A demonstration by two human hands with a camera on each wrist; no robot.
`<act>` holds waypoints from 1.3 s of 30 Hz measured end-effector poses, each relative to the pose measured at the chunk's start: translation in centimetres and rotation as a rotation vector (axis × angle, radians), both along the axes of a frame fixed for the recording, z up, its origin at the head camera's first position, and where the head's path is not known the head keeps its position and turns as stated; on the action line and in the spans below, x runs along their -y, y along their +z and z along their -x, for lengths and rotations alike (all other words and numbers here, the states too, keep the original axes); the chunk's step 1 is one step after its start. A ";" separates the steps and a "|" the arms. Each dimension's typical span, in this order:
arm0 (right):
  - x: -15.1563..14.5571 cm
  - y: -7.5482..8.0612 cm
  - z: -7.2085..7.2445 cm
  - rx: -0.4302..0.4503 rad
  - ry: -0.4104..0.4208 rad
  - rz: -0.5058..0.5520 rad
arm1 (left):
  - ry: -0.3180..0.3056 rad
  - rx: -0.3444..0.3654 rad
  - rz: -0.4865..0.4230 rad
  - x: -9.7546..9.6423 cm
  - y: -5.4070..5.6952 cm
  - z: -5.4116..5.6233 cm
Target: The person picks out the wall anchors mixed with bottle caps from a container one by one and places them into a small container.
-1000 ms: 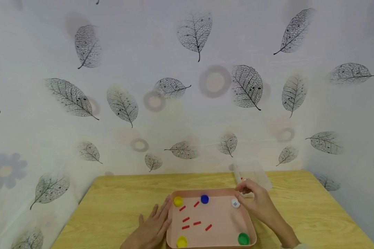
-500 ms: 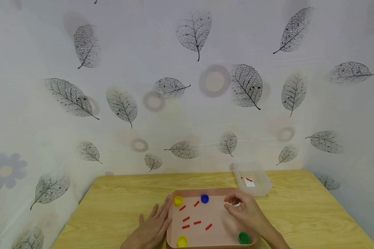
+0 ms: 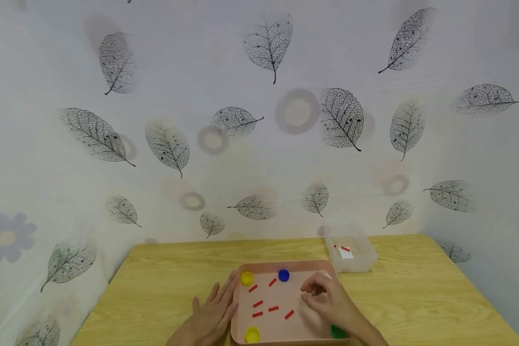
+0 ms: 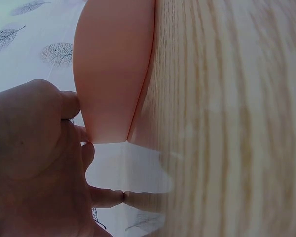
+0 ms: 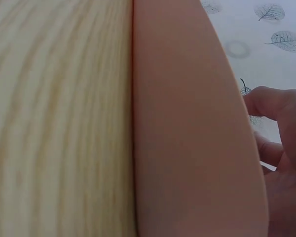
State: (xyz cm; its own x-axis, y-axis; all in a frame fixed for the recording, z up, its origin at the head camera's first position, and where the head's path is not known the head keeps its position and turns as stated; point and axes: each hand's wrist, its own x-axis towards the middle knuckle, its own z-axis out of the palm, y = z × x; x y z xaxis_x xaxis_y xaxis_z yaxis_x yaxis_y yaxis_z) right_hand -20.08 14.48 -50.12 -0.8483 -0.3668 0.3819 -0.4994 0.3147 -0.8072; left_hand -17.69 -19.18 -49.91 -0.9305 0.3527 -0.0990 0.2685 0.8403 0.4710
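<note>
1. We see the right hand (image 3: pixel 328 305) above the tray. Its fingers bend in toward the thumb, and we cannot tell if it pinches anything.

2. We see the left hand (image 3: pixel 209 315) with its fingers long and spread out. It grips nothing. Its fingers touch the outside of the tray, and in the left wrist view one fingertip meets the table.

3. Between the hands we find the shallow pink tray (image 3: pixel 281 331) with round corners, flat on the table.

4. In the tray we count six short red sticks (image 3: pixel 289 315), all lying down. Two lie toward the back, and four lie nearer the middle and front. They are well apart from the left hand, to the left of the right hand.

5. Around the tray's edges we spot little round caps: a yellow cap (image 3: pixel 247 278) in the back left corner, another yellow cap (image 3: pixel 252 335) in the front left corner and a blue cap (image 3: pixel 283 275) by the back wall. A green cap (image 3: pixel 338 331) in the front right corner is partly hidden by the right arm.

6. Behind the tray, to the right, we see a clear plastic box (image 3: pixel 365 254). Inside are a white square piece (image 3: pixel 346 254) and a bit of red.

7. Under everything we see the light wooden table (image 3: pixel 155 288). Past it is a pale wall covering (image 3: pixel 259 163) with dark leaves.
</note>
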 end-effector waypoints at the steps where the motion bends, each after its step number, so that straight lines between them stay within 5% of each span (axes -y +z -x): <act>1: 0.1 -0.1 -0.1 -0.004 0.007 0.000 | 0.000 -0.001 0.002 0.0 0.0 0.0; 19: 1.0 -1.2 -0.5 -0.009 0.048 -0.096 | 0.006 -0.009 0.004 -0.1 0.2 0.0; 29: 1.3 -1.3 0.2 0.097 0.128 -0.156 | -0.014 -0.014 -0.012 0.1 0.0 -0.1; 39: 1.5 -1.7 0.4 0.029 0.154 -0.211 | -0.017 -0.005 -0.008 0.1 0.2 -0.1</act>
